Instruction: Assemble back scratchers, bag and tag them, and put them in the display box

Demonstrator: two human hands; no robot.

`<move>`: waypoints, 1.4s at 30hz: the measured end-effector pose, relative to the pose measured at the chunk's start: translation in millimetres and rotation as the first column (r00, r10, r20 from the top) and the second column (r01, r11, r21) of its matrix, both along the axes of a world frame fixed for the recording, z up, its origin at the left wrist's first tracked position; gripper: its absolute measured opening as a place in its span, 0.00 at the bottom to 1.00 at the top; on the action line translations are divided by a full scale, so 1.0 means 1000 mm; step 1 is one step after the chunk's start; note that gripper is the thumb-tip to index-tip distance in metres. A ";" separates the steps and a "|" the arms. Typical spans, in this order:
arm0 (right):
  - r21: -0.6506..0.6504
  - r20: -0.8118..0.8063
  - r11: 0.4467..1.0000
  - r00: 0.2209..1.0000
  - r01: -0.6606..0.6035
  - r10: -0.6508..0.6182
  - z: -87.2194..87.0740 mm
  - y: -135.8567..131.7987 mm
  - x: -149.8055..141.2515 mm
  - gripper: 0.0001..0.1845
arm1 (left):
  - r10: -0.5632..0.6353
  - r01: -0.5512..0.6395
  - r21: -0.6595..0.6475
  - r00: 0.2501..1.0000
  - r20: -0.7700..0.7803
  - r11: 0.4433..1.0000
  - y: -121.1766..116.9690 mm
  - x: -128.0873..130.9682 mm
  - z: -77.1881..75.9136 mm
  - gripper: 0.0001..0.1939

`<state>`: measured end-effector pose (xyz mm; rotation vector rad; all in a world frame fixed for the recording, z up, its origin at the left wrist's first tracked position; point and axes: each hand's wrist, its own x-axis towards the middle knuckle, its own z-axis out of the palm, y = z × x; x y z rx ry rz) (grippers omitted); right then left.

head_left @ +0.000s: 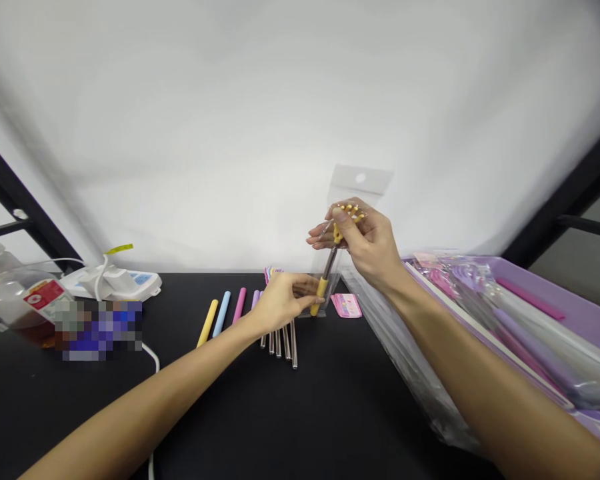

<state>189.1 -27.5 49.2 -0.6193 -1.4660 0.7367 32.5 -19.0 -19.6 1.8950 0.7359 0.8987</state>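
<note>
Between my two hands is a yellow back scratcher (333,259) with a claw head and a metal shaft, standing tilted. My right hand (373,243) is closed around its claw head, with clear film over it. Lower down, my left hand (283,300) grips the yellow handle. A clear plastic bag (363,179) with a hang-hole flap rises behind my right hand; how far the back scratcher sits inside it I cannot tell. Metal rods (294,347) lie below my left hand, partly hidden by it. Small pink cards (349,307) lie right of the handle.
Yellow (207,323), blue (222,313) and pink tubes (239,305) lie left of my left hand. Clear bags (395,347) lie beside a purple bin (580,327) of packaged items at right. A power strip (143,283), white cable (156,360) and bottle (10,293) occupy the left.
</note>
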 end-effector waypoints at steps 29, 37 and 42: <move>-0.060 0.002 0.998 1.000 -0.008 0.008 -0.009 0.001 -0.015 0.19 | -0.086 0.087 -0.071 0.996 0.016 0.994 0.005 -0.008 -0.012 0.17; -0.068 -0.002 0.998 1.000 -0.011 0.011 -0.012 0.003 -0.016 0.19 | -0.112 0.112 -0.026 0.994 -0.009 0.993 0.008 -0.010 -0.016 0.17; -0.072 -0.003 0.997 1.000 -0.028 0.028 -0.013 0.003 -0.017 0.19 | -0.135 0.137 0.037 0.990 -0.038 0.990 0.009 -0.011 -0.018 0.14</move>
